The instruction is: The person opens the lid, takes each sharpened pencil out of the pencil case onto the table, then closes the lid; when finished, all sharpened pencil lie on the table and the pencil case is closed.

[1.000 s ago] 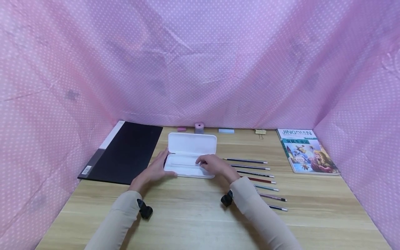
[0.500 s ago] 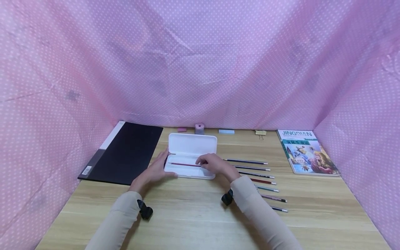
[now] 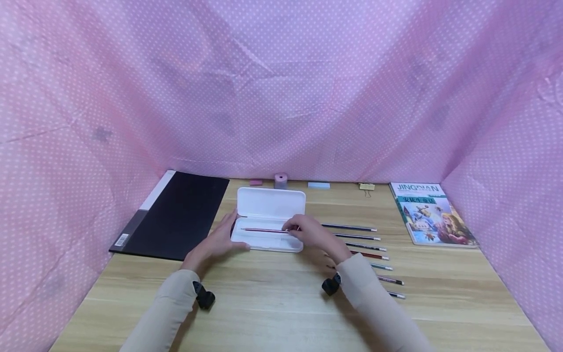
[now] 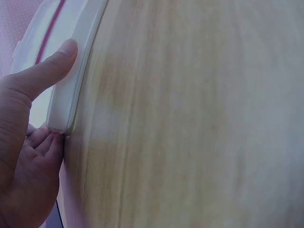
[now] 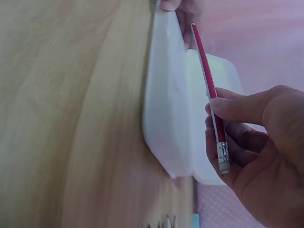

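Note:
An open white pencil case [image 3: 269, 243] lies on the table, its lid [image 3: 270, 201] raised at the back. My left hand [image 3: 222, 238] grips the case's left end, thumb along the front wall and fingers round the side. In the left wrist view this thumb [image 4: 54, 64] rests on the white front edge. My right hand [image 3: 305, 231] pinches a red pencil [image 3: 264, 230] near its eraser end, over the case, with the tip to the left. The right wrist view shows this pencil [image 5: 204, 61] between thumb and fingers, its white eraser [image 5: 224, 167] jutting below.
Several pencils [image 3: 369, 255] lie in a row to the right, partly behind the right arm. A black folder [image 3: 184, 215] lies left, a magazine [image 3: 433, 212] right. Along the back curtain are a pink eraser [image 3: 255, 182], a pink roll [image 3: 280, 181], a blue block [image 3: 318, 186] and a binder clip [image 3: 366, 186].
The red pencil, not visible in the case a second ago, has appeared at the right hand. Hand and pencil have since shifted slightly right and upward. The left hand has stayed put.

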Demonstrator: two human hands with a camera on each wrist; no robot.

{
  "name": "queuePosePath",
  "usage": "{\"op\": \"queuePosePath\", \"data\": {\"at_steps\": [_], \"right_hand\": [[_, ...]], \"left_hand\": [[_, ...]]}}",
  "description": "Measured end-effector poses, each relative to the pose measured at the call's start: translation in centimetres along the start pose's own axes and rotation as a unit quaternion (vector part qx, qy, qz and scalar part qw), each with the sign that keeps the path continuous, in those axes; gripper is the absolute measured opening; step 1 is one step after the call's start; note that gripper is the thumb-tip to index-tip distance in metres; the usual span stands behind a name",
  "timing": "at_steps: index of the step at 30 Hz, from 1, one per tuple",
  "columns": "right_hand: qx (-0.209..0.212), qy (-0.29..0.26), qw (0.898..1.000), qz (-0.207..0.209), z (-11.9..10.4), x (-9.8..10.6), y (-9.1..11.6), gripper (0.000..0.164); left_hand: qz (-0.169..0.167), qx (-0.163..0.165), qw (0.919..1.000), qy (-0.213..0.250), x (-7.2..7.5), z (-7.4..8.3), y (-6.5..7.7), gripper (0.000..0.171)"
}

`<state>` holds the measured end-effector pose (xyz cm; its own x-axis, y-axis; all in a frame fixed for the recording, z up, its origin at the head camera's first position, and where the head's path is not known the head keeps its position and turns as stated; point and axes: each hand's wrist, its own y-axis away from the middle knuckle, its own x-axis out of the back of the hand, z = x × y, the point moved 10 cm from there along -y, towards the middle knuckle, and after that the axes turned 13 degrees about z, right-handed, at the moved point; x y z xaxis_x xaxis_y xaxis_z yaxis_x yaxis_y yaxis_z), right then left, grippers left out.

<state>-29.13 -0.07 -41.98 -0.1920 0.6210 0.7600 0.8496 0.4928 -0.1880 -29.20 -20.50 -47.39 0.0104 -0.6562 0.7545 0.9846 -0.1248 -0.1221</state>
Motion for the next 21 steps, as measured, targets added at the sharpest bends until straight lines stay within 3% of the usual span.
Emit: {"op": "queuePosePath", "data": {"at_steps": [9, 21], "right_hand": [[0.058, -0.007, 0.997, 0.053, -0.4, 4.1, 4.0, 0.016], [0.003, 0.015, 0.996, 0.09, 4.0, 7.8, 11.6, 0.022]], "left_hand": [[0.007, -0.009, 0.9999, 0.01, 0.3, 0.3, -0.1, 0.121], [0.002, -0.001, 1.0, 0.004, 0.1, 0.0, 0.0, 0.125]]}}
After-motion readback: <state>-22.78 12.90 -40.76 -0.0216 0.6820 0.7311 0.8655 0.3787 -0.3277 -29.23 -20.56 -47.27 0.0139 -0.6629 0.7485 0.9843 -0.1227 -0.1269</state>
